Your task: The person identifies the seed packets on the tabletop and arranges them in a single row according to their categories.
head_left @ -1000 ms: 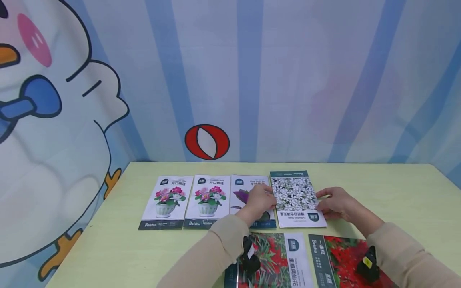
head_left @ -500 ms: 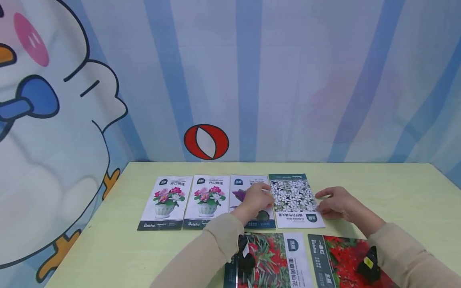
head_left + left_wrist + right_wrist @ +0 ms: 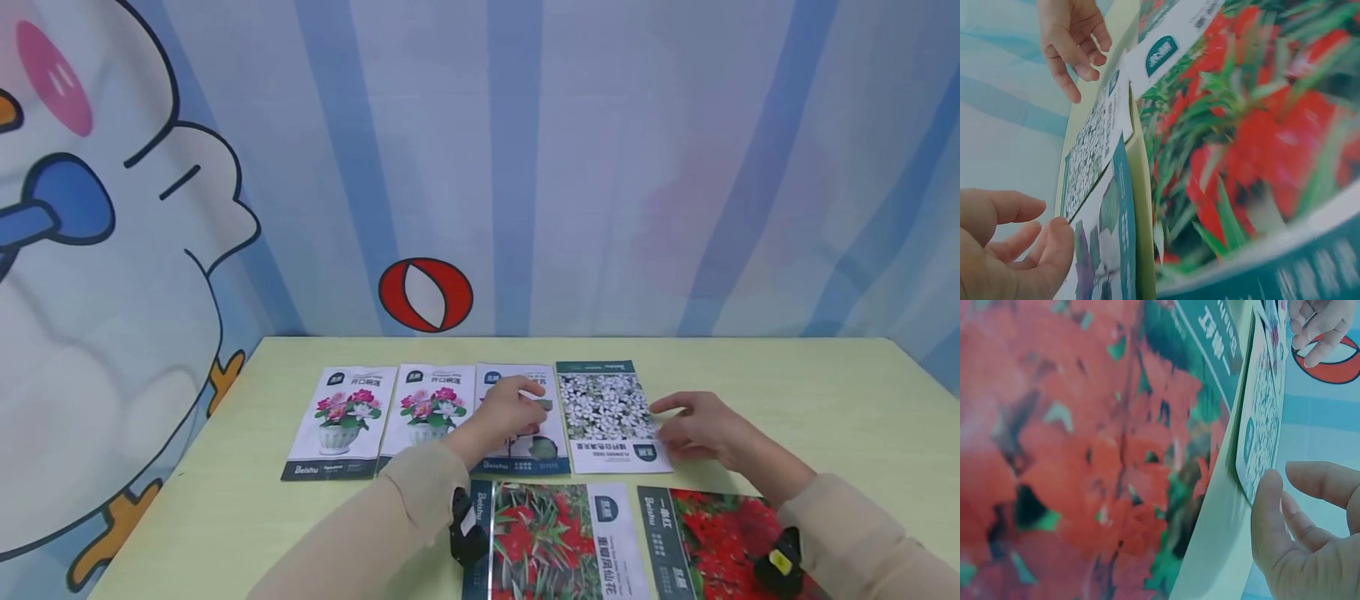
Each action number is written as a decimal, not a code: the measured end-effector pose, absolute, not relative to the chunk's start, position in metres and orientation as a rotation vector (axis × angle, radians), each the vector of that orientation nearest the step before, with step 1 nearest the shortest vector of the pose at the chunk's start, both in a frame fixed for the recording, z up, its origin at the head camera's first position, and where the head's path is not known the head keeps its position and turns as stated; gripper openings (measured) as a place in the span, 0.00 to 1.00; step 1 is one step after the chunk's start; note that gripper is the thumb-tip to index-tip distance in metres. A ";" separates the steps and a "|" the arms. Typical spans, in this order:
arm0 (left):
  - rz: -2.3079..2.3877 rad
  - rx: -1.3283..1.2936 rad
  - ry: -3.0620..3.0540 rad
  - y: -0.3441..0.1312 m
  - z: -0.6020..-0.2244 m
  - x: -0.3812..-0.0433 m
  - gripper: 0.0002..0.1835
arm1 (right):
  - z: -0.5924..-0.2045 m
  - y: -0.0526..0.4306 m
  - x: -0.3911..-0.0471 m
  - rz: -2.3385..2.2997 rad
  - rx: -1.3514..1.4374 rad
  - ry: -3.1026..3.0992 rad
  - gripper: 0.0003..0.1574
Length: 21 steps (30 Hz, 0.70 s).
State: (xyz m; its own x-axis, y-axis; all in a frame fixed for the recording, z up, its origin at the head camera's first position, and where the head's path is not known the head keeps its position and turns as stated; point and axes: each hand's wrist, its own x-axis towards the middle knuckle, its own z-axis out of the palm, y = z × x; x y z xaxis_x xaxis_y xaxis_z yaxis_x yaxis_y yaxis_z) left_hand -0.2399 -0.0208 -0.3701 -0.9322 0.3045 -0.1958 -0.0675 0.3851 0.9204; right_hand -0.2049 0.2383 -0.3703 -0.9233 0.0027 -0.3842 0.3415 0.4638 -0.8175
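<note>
A seed packet with white flowers (image 3: 606, 408) lies at the right end of the back row. Beside its right edge is my right hand (image 3: 701, 429), thumb and fingers loosely bent, with nothing between them; in the right wrist view the thumb tip overlaps the packet's edge. My left hand (image 3: 506, 412) hovers over the neighbouring packet with purple leaves (image 3: 551, 450), hiding much of its picture. Left thumb and fingers are spread apart and hold nothing in the left wrist view. Both wrists carry black cameras.
Two matching packets with potted pink flowers (image 3: 348, 421) lie at the left of the row. Nearer me are a large red-flower packet with narrow leaves (image 3: 543, 533) and another red-flower packet (image 3: 720, 533), under the forearms. A printed curtain (image 3: 600, 167) hangs behind the table (image 3: 825, 400).
My left hand has moved left, off the white-flower packet's edge and over the purple-leaf packet. The white-flower packet shifted slightly toward me and left. My right hand has barely moved.
</note>
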 end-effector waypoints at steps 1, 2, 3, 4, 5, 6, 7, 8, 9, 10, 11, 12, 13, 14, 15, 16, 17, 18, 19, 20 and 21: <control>1.535 0.214 2.328 -0.024 -0.369 -0.238 0.17 | -0.370 0.237 -0.203 -1.455 0.288 2.376 0.31; 1.497 0.218 2.348 -0.028 -0.368 -0.237 0.17 | -0.369 0.237 -0.202 -1.465 0.285 2.363 0.31; 1.465 0.228 2.364 -0.032 -0.366 -0.235 0.17 | -0.368 0.236 -0.200 -1.473 0.281 2.348 0.31; 1.443 0.242 2.374 -0.037 -0.364 -0.233 0.17 | -0.368 0.236 -0.198 -1.480 0.284 2.335 0.31; 1.423 0.249 2.386 -0.042 -0.363 -0.230 0.17 | -0.367 0.235 -0.196 -1.487 0.288 2.322 0.31; 1.416 0.254 2.393 -0.046 -0.362 -0.227 0.17 | -0.367 0.235 -0.194 -1.496 0.292 2.309 0.32; 1.416 0.257 2.399 -0.051 -0.361 -0.224 0.17 | -0.367 0.235 -0.192 -1.506 0.294 2.292 0.32; 1.423 0.265 2.398 -0.057 -0.360 -0.220 0.16 | -0.366 0.234 -0.190 -1.516 0.299 2.275 0.32; 1.439 0.273 2.395 -0.062 -0.360 -0.216 0.16 | -0.366 0.234 -0.188 -1.527 0.307 2.256 0.32; 1.453 0.275 2.393 -0.067 -0.361 -0.212 0.16 | -0.366 0.233 -0.186 -1.543 0.315 2.234 0.32; 1.459 0.276 2.398 -0.072 -0.362 -0.208 0.15 | -0.365 0.233 -0.184 -1.562 0.316 2.209 0.32; 1.463 0.269 2.401 -0.077 -0.363 -0.203 0.15 | -0.365 0.233 -0.183 -1.576 0.316 2.186 0.32; 1.468 0.264 2.396 -0.082 -0.364 -0.198 0.14 | -0.365 0.232 -0.181 -1.588 0.315 2.162 0.32; 1.469 0.257 2.392 -0.087 -0.366 -0.194 0.13 | -0.365 0.232 -0.180 -1.597 0.304 2.143 0.32; 1.470 0.239 2.383 -0.092 -0.367 -0.190 0.13 | -0.365 0.232 -0.178 -1.602 0.289 2.129 0.32; 1.469 0.219 2.374 -0.096 -0.368 -0.187 0.13 | -0.365 0.232 -0.177 -1.607 0.273 2.118 0.31; 1.467 0.198 2.365 -0.100 -0.369 -0.184 0.13 | -0.366 0.232 -0.176 -1.608 0.257 2.111 0.31; 1.464 0.173 2.352 -0.104 -0.370 -0.182 0.13 | -0.366 0.232 -0.175 -1.607 0.244 2.104 0.31; 1.472 0.149 2.333 -0.108 -0.371 -0.179 0.13 | -0.367 0.231 -0.174 -1.609 0.229 2.092 0.30; 1.473 0.121 2.323 -0.112 -0.372 -0.177 0.13 | -0.368 0.231 -0.173 -1.610 0.214 2.081 0.30; 1.474 0.083 2.312 -0.116 -0.372 -0.175 0.13 | -0.369 0.230 -0.172 -1.612 0.210 2.069 0.30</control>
State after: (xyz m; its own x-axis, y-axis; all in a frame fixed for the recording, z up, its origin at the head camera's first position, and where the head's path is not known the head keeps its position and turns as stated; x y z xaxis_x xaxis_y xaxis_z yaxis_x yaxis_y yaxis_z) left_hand -0.1753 -0.1157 -0.3720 -0.9199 0.2574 -0.2959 -0.1598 0.4432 0.8821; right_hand -0.1722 0.2300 -0.3690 -0.8605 -0.1818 -0.4760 0.4171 0.2852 -0.8630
